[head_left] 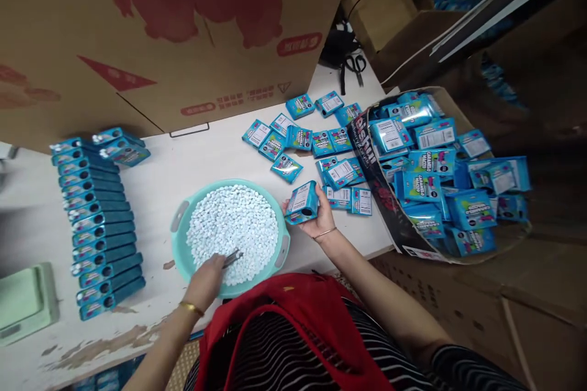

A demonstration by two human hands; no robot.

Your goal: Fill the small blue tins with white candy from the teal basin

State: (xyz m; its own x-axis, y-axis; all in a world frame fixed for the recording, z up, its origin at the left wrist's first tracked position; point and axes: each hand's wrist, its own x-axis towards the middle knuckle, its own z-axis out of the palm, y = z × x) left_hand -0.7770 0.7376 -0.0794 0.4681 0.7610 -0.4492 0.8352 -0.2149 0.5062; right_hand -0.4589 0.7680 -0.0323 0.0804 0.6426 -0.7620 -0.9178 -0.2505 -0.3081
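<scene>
A teal round basin [177, 238] with side handles holds a heap of small white candies [233, 226]. Over its near left part, my left hand [207, 281] is closed on a small grey metal tool [233, 258]. The tool's end is at the candies; its exact kind is hard to make out. To the right of the basin, my right hand [324, 217] grips a blue candy box [302, 200], tilted, its printed back panel upward and its round dark window facing me. Several similar blue boxes [287, 168] lie loosely on the table behind and beside that hand.
Blue boxes [98, 220] stand in a long row at the left, near a pale green scale [27, 299]. An open carton [378, 195] piled with blue boxes sits at the right. Black scissors [355, 67] lie at the back, beside a large cardboard box [160, 43].
</scene>
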